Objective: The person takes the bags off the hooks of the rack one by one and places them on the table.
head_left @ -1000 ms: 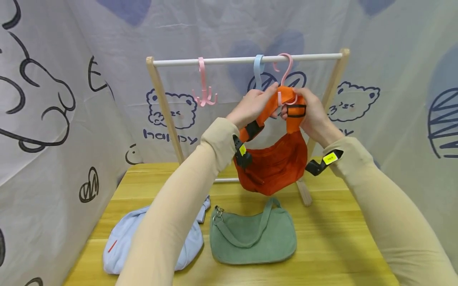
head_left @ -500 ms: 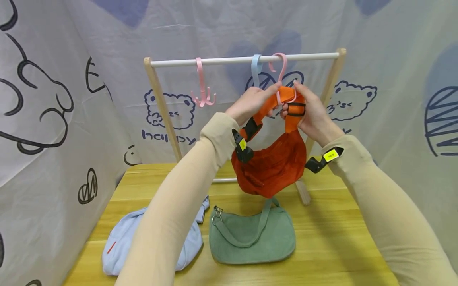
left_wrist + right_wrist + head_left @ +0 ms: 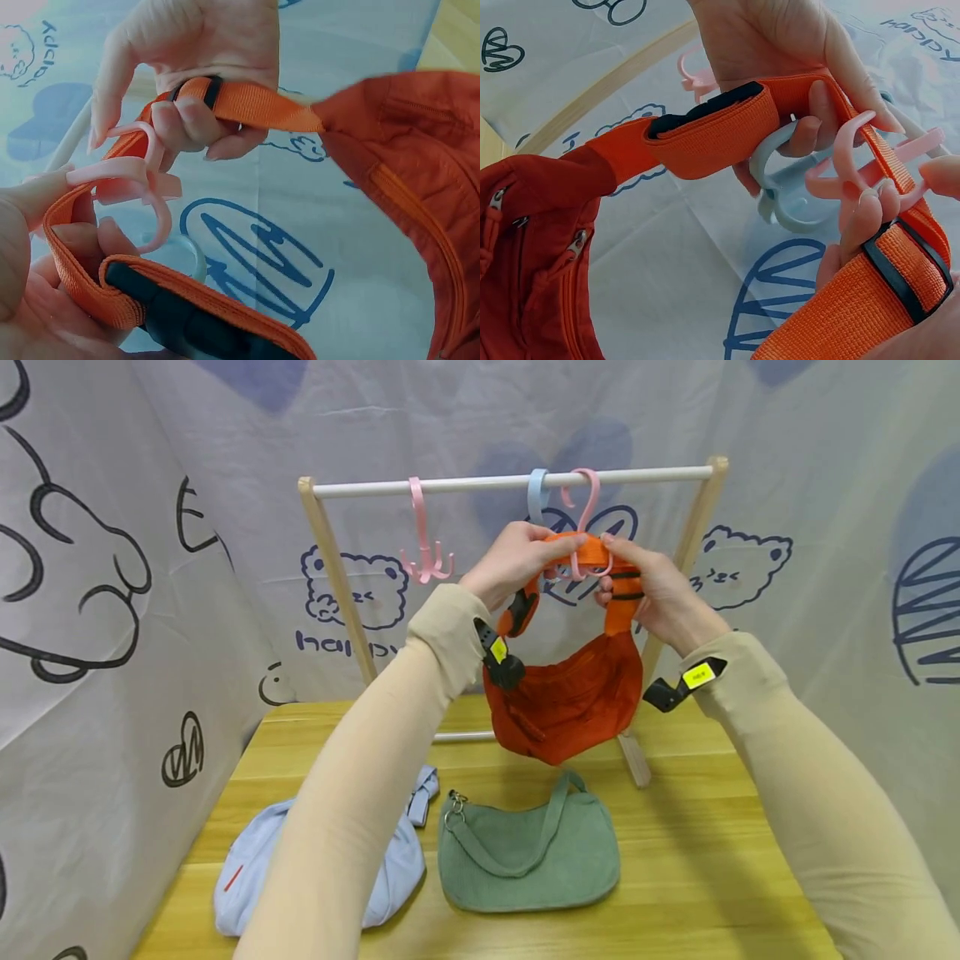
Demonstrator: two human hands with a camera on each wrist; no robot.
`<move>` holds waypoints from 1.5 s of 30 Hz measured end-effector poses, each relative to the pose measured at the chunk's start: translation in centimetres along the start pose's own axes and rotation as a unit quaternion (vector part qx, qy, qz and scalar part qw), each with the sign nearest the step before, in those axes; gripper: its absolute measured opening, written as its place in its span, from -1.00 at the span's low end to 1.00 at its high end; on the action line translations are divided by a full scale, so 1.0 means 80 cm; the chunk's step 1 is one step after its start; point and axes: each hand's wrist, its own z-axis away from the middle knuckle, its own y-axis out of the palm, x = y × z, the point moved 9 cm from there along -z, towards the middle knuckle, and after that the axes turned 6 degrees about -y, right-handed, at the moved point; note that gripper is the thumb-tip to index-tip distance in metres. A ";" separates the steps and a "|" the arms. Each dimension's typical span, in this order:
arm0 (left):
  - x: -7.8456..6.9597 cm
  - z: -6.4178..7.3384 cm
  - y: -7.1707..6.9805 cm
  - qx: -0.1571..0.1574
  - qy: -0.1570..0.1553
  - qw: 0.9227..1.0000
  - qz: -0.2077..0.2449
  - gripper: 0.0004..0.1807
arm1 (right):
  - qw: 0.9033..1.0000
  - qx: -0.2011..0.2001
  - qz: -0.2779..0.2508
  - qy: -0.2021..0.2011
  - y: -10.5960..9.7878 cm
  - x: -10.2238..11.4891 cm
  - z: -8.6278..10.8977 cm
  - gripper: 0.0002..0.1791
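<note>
A red-orange waist bag [image 3: 570, 706] hangs by its orange webbing strap [image 3: 262, 107] in front of the rack. My left hand [image 3: 513, 560] grips the strap near its black buckle [image 3: 187, 319]. On the other side of the hook, my right hand [image 3: 667, 593] holds the strap near a black slider [image 3: 907, 274]. Between the hands, the strap lies in the prongs of a pink multi-prong hook [image 3: 588, 510], which hangs from the rail. The left thumb presses close to a prong in the left wrist view. Some curled fingers are hidden behind the strap.
The white rail [image 3: 480, 484] also carries a blue hook [image 3: 537, 493] and another pink hook [image 3: 422, 531]. A green shoulder bag [image 3: 532, 856] and a light blue bag [image 3: 393, 881] lie on the wooden table [image 3: 697, 860]. A printed cloth stands behind the rack.
Both hands have risen slightly, lifting the strap and the waist bag a little. The left hand now lies more level, with its thumb along the strap. The two bags on the table stay put.
</note>
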 end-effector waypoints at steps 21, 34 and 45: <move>-0.010 0.008 -0.004 -0.084 0.060 0.980 -0.168 -0.67 | 0.977 -0.068 0.163 -0.119 0.007 0.036 0.007 -0.81; -0.011 0.016 -0.009 -0.184 0.058 0.957 -0.216 -0.68 | 0.901 -0.109 0.296 -0.299 0.023 0.063 0.023 -0.73; -0.008 0.026 -0.009 -0.207 0.067 0.947 -0.235 -0.67 | 0.879 -0.109 0.338 -0.318 0.030 0.059 0.032 -0.72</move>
